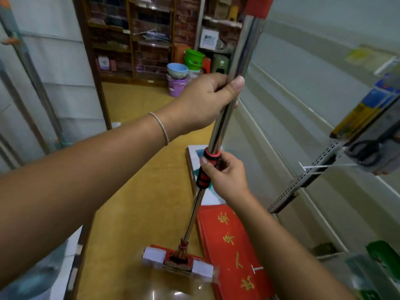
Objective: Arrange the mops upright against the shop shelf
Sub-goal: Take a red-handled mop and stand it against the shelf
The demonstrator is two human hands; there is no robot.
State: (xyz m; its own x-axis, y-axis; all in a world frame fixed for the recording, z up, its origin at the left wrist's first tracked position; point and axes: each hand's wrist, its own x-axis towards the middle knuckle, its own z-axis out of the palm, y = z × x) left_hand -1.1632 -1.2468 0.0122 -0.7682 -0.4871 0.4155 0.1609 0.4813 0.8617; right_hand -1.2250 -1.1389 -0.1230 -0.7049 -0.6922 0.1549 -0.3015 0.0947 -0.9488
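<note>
The mop [218,135] stands nearly upright at centre frame, its chrome pole leaning slightly right toward the top. Its head [178,262] (white sponge blocks either side of a red and metal clamp, under clear wrap) sits low on the yellow floor [138,191], just left of a red mat [233,245] printed with gold characters.

The left hand [205,100] is clenched round the bare pole above mid-height, thumb pressed along the metal. The right hand [225,174] grasps the red-and-black grip [206,167] lower down, thumb on its upper end. A thin band [161,127] circles the left wrist.

To the right runs a pale shelf [303,126] with a perforated upright; packaged tools [372,118] hang from pegs at the right edge (contents blurred). More poles [32,72] lean against the white panel at far left. At the far end stand wooden shelves [134,35] of stock, with stacked buckets [184,72] (green, blue, purple) on the floor in front.
</note>
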